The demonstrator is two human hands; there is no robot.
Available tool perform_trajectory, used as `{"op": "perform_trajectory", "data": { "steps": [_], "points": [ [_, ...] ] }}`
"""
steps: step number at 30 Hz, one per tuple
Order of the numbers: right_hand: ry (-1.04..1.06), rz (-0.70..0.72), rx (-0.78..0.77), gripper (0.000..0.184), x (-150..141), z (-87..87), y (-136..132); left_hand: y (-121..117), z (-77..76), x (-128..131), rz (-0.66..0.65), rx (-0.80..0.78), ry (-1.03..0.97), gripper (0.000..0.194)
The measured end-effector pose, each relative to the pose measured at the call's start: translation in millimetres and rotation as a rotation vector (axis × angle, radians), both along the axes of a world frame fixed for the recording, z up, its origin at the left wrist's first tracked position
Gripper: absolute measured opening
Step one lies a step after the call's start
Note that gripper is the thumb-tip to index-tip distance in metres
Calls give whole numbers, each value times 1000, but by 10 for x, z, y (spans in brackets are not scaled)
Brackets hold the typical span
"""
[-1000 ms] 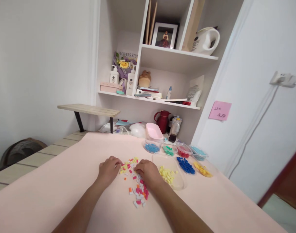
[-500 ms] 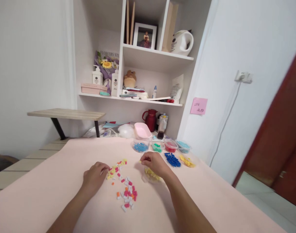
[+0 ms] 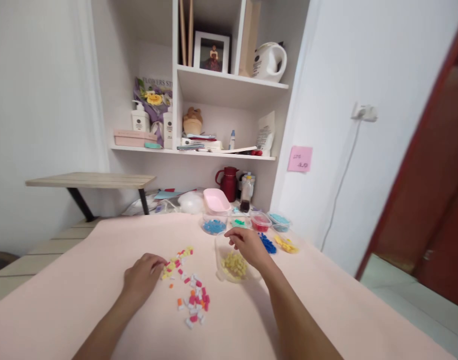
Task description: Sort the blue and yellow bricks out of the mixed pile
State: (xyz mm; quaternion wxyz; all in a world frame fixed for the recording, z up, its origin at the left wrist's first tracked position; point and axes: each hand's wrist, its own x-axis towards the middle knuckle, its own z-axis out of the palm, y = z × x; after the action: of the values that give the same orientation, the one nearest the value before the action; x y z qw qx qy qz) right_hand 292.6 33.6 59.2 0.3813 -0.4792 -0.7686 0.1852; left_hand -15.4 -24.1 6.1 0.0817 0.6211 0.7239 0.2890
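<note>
My left hand (image 3: 143,280) rests on the table at the left edge of a mixed pile of small yellow and pink pieces (image 3: 169,269). Its fingers are curled together at the yellow ones, and anything in its fingertips is hidden. My right hand (image 3: 248,245) hovers over a clear plastic container (image 3: 218,256) of pale yellow pieces (image 3: 234,265). Its fingers are bent and slightly apart, with no piece visible in them. Between the hands, nearer to me, lies a loose cluster of white, pink and orange pieces (image 3: 196,301).
Behind the right hand stand clear tubs of blue pieces (image 3: 214,226), green pieces (image 3: 239,223) and red pieces (image 3: 260,222). Dark blue pieces (image 3: 267,244) and yellow pieces (image 3: 286,244) lie to the right. A pink tray (image 3: 217,201) and a red jug (image 3: 228,184) stand behind.
The yellow piece seen at my right fingertips is no longer visible there. That hand has shifted back and right, uncovering more of the container. My left hand stays beside the pile; the view has turned slightly.
</note>
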Motion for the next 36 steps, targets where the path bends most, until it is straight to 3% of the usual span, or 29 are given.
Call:
{"op": "perform_trajectory", "data": {
  "steps": [6, 10, 13, 16, 20, 24, 30, 36],
  "points": [
    [-73, 190, 144, 38, -497, -175, -167, -118, 86, 62, -5, -20, 0, 25],
    [-238, 372, 166, 42, -883, -326, -337, -163, 105, 87, -4, -21, -38, 18],
    [-399, 412, 166, 48, -1047, -414, -374, -189, 99, 92, -24, -25, -26, 14],
    [-477, 396, 158, 47, -1081, -445, -342, -198, 82, 81, -66, -23, 17, 15],
    [-386, 427, 96, 39, -1028, -445, -286, -184, 51, 40, -61, -25, 37, 26],
    [-334, 392, 78, 38, -1020, -484, -261, -187, 34, 8, -31, -39, 56, 16],
    [-478, 362, 147, 47, -1083, -528, -279, -213, 51, 62, -43, -40, 96, 8],
    [-380, 379, 69, 32, -1016, -415, -322, -206, 79, 123, -116, -19, 91, 7]
  ]
}}
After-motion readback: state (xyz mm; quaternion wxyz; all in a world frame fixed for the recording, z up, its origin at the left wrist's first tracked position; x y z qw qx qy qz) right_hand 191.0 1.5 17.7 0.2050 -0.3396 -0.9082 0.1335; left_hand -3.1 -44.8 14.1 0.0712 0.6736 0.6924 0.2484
